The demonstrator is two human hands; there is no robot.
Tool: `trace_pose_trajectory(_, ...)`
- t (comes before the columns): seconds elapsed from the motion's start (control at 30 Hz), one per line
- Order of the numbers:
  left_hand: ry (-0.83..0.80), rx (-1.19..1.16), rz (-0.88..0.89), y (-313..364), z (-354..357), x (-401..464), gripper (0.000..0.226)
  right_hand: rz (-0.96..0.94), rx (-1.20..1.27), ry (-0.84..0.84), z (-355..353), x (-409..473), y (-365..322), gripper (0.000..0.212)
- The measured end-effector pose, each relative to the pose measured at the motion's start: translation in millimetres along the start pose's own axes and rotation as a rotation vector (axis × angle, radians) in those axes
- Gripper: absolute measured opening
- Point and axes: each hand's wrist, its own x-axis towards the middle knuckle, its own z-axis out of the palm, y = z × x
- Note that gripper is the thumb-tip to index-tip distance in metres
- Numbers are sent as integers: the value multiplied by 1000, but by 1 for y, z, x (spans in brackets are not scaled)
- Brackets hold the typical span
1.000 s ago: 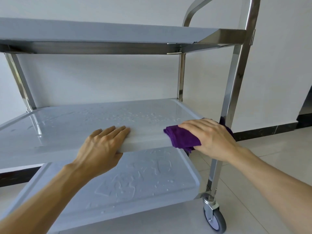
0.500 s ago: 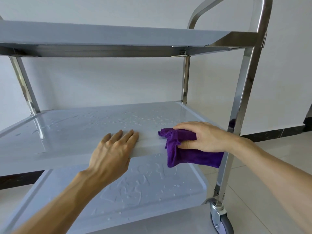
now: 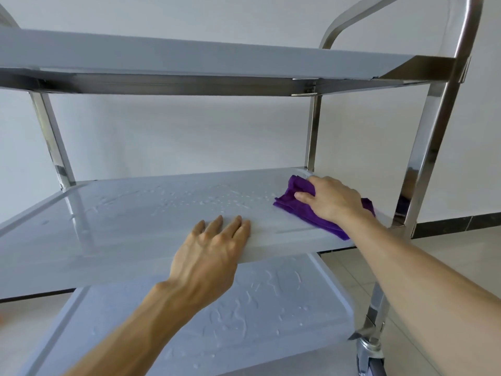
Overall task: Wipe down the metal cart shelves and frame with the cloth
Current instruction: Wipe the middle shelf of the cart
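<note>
A three-shelf metal cart fills the view. Its middle shelf [image 3: 135,213] is wet with droplets and streaks. My right hand [image 3: 330,199] grips a bunched purple cloth [image 3: 295,204] and presses it onto the far right corner of that shelf, close to the rear right post [image 3: 311,137]. My left hand [image 3: 214,253] rests flat on the shelf's front edge, fingers straight. The bottom shelf [image 3: 244,321] below also carries water marks. The top shelf [image 3: 189,58] runs overhead.
The shiny front right post [image 3: 433,137] rises beside my right forearm into the curved handle [image 3: 352,17]. A caster wheel [image 3: 370,359] stands at the bottom right on the tiled floor. A white wall with a dark skirting lies behind.
My right hand has carried the cloth from the middle shelf's front edge up onto its surface and back toward the far right corner. My left hand stays on the front edge.
</note>
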Motion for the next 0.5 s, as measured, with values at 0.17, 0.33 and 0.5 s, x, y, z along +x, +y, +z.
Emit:
trace_pose_trajectory(0.17, -75, -62, 50, -6, -5, -4, 72, -91, 37, -308, 9, -2, -50, 63)
trace_pose_trajectory(0.33, -369, -531, -16, -56, -27, 4, 65, -214, 58, -503, 5, -21, -47, 73)
trace_pose_trajectory(0.5, -214, -618, -289, -80, -24, -1, 50, -253, 4, -519, -4, -40, -34, 79)
